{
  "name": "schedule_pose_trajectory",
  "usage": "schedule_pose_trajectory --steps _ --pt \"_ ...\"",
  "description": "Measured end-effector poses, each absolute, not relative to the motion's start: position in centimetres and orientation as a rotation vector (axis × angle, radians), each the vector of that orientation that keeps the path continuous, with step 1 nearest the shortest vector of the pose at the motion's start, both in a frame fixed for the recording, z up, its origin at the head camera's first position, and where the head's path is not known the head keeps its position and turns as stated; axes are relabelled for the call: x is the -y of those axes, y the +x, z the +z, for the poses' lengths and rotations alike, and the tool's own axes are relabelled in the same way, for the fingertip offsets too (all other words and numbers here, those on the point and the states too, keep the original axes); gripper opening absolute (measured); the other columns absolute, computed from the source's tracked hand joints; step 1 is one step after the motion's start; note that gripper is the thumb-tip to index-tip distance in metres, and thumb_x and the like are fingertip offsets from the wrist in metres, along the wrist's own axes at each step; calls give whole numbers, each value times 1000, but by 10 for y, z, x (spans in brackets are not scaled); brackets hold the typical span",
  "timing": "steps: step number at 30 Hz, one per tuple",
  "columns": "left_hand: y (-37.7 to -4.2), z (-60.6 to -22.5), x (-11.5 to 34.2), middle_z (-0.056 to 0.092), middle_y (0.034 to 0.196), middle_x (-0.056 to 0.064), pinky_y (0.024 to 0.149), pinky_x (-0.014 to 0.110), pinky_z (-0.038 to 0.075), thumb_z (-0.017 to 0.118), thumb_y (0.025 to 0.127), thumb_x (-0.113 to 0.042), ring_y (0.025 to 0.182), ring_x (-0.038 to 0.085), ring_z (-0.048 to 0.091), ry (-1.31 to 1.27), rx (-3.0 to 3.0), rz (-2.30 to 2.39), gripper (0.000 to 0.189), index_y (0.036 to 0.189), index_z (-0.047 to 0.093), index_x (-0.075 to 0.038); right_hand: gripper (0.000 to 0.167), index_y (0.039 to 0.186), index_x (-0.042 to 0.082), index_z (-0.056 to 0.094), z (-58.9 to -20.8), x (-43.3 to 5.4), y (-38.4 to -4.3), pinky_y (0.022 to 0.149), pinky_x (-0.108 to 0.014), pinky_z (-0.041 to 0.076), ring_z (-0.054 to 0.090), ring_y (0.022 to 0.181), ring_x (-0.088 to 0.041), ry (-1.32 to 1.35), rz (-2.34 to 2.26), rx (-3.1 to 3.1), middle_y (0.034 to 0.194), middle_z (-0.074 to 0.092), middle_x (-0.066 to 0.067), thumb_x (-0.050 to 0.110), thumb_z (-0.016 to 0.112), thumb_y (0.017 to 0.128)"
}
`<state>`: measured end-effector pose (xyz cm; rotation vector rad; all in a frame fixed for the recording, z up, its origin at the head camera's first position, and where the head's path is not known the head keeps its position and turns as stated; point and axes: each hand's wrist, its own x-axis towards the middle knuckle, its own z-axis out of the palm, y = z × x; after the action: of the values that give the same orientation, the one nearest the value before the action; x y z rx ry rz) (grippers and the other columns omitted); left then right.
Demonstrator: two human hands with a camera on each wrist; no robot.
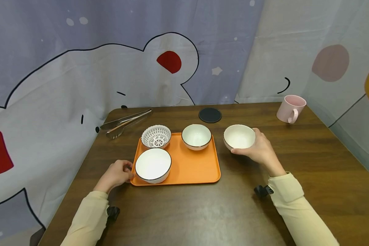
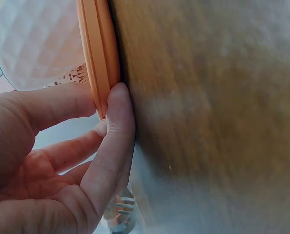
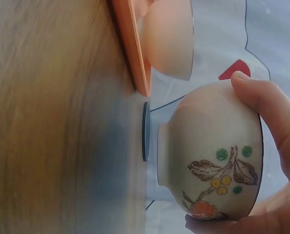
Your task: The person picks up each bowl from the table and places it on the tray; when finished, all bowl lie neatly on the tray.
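My left hand (image 1: 115, 175) pinches the left edge of an orange tray (image 1: 194, 168) between thumb and finger, its rim (image 2: 100, 53) close up in the left wrist view. On the tray stand a large white bowl (image 1: 153, 164) with a dark rim, a brown-patterned bowl (image 1: 156, 136) behind it, and a smaller white bowl (image 1: 196, 136) at the back right. To the right of the tray, my right hand (image 1: 259, 148) grips a white bowl (image 1: 239, 136) by its rim. The right wrist view shows fruit and leaves painted on this bowl (image 3: 215, 151), its foot raised off the table.
A round black coaster (image 1: 210, 115) lies behind the tray. Tongs (image 1: 127, 121) and other metal utensils, one with fork tines (image 1: 113, 135), lie at the back left. A pink mug (image 1: 290, 108) stands at the back right corner of the wooden table (image 1: 187, 218), before a printed curtain.
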<state>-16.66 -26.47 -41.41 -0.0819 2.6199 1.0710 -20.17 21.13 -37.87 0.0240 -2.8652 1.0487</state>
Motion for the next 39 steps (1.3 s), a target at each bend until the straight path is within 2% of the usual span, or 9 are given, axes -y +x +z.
schedule_pose_trajectory --steps 30,39 --pt "-166 -413 265 59 81 13 64 33 57 67 81 1 67 16 64 -66 -2622 1079 36 114 56 12 110 143 -5 32 -379 -190 -182 90 -56 48 52 113 -44 112 1068 2907 129 48 -29 47 88 63" --pt "-166 -415 265 59 81 13 64 33 58 66 81 2 67 17 64 -66 -2624 1087 36 114 56 12 109 141 1 35 -377 -178 -175 87 -55 49 55 109 -44 176 1065 2916 127 50 -25 48 90 60"
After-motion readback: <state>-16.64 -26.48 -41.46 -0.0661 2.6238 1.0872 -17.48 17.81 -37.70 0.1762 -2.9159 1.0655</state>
